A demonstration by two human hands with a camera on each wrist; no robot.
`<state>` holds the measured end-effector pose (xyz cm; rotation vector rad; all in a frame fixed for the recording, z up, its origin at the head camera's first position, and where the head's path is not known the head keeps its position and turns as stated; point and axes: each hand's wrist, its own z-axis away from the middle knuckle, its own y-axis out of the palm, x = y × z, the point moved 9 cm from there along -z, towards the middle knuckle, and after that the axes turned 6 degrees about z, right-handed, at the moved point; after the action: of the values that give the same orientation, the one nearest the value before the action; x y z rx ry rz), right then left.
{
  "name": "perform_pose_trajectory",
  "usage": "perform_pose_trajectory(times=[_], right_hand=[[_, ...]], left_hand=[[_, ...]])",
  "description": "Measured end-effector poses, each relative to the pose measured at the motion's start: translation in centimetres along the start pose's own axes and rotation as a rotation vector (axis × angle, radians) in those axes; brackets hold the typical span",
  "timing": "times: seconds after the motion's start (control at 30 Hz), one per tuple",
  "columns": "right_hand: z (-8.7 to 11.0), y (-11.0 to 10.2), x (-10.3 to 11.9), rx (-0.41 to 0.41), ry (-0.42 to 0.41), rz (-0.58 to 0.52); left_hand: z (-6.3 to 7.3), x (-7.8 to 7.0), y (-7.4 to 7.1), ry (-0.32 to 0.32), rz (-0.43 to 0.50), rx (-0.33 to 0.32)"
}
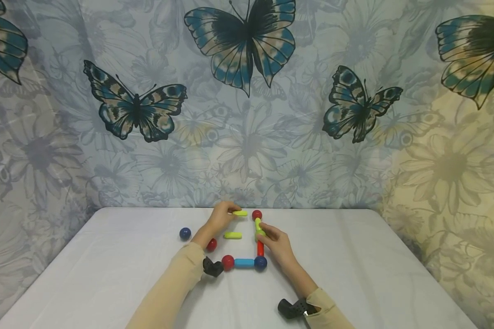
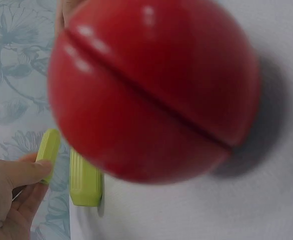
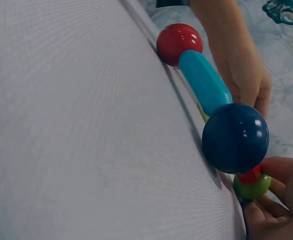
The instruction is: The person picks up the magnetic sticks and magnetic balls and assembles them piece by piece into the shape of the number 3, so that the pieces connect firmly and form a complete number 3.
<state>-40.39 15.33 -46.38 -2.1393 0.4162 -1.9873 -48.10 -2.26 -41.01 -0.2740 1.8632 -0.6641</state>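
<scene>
My left hand pinches a yellow-green rod by its end, left of the far red ball. With thumb and fingers, my right hand grips a green ball in a joined chain. From that ball a yellow-green rod runs to the far red ball, and a red rod comes back to a dark blue ball. A light blue rod links the blue ball to a near red ball.
Another yellow-green rod lies loose between the hands. A loose red ball sits by my left wrist, looming large in the left wrist view. Further left is a blue ball. Butterfly-patterned cloth hangs behind the white table.
</scene>
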Motion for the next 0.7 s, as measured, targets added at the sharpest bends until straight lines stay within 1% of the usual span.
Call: perform_pose_trajectory(times=[0.13,0.2,0.3,0.47,0.53,0.6,0.7], right_hand=[[0.0,0.0,0.1,-0.002,-0.005,-0.001],[0.0,0.0,0.0,-0.003,0.002,-0.011],[0.0,0.1,0.1,-0.002,-0.013,-0.004],[0.0,0.1,0.0,-0.002,-0.007,-0.008],[0.0,0.0,0.0,-0.004,0.001,-0.017],[0.0,0.0,0.0,-0.005,0.003,-0.018],[0.1,0.0,0.2,-0.003,-0.007,-0.005]], left_hand=[[-0.2,-0.3,0.1,0.03,-0.009,0.005],[-0.3,-0.3,0.2,0.035,-0.008,0.01],[-0.5,-0.2,0.4,0.043,-0.004,0.015],[-0.7,-0.4,0.8,0.076,-0.003,0.018],[-0.8,-0.6,1.0,0.092,-0.01,0.019],[-0.8,-0.7,1.1,0.095,-0.012,0.02],[-0.8,-0.9,1.2,0.106,-0.023,0.01]])
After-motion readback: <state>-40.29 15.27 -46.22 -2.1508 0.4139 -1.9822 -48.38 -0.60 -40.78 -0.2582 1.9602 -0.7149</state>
